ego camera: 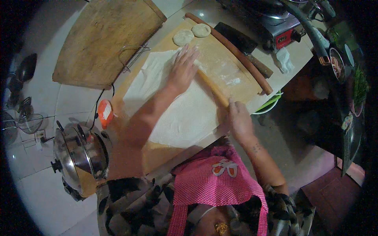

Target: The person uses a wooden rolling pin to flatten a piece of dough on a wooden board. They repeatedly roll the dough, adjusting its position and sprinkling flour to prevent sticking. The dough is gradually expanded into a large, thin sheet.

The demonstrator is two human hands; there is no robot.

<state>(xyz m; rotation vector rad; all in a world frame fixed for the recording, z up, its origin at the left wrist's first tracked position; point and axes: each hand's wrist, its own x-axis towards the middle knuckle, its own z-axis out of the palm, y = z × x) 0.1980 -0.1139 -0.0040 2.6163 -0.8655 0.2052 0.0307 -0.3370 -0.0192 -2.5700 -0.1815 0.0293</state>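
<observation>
A thin, wide sheet of white dough [186, 115] lies on a floured wooden board [162, 149]. Across its far right side runs a light wooden rolling pin [213, 88]. My right hand [240, 119] is closed around the pin's near end, by the board's front edge. Flat and with stretched fingers, my left hand [184, 66] rests over the far end, which it hides. Past its fingertips sit two round, flattened dough pieces, one [183, 37] beside the other [201, 30]. A long, darker rolling pin [233, 54] lies along the board's right edge.
A cleaver [236, 37] lies right of the dark pin, near a portable gas stove [285, 32]. A wooden board [109, 41] leans at the left wall. Below it are an orange packet [105, 113] and a lidded steel pot [81, 150]. A bowl [270, 106] with greens is at the right.
</observation>
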